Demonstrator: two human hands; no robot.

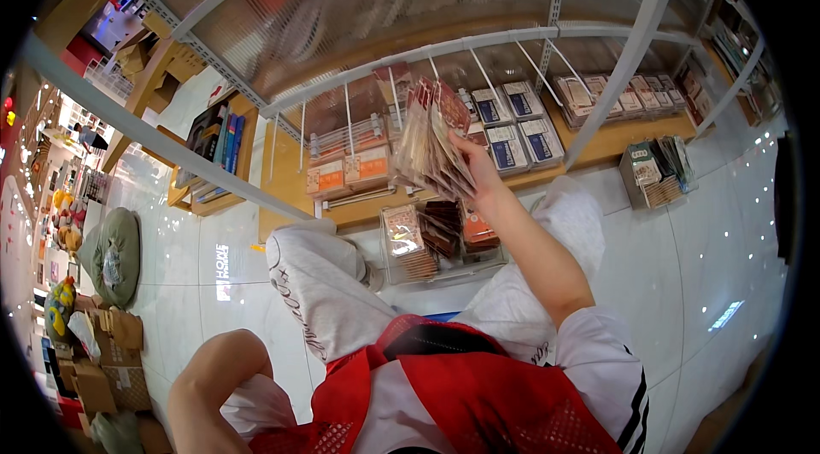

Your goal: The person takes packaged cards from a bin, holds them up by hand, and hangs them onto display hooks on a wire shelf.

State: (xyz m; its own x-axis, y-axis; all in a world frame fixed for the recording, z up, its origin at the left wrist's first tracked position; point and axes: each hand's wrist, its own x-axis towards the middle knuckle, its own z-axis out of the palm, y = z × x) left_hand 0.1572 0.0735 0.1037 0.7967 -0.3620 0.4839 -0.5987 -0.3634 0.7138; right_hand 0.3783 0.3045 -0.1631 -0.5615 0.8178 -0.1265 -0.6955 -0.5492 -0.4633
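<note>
My right hand (pixel 479 171) grips a fanned bundle of flat packets (pixel 430 150) in clear plastic, beige with dark red fronts. It is held up in front of a low wooden shelf (pixel 282 178). Below the hand, on the floor between my legs, sits a clear plastic bin (pixel 403 271) of upright packets, some brown, some orange. Orange-and-white boxes (pixel 367 164) stand on the shelf left of the bundle. Blue-and-white boxes (pixel 507 150) are stacked to its right. My left arm (pixel 221 364) is bent at the elbow, its hand out of view.
White metal rack posts (pixel 631 50) and thin display hooks (pixel 349 114) jut out near the hand. Another box of packets (pixel 656 175) stands on the tiled floor at right. Books (pixel 221 140) fill a wooden bin at left. Cardboard boxes (pixel 115 351) and a green sack (pixel 114 258) lie farther left.
</note>
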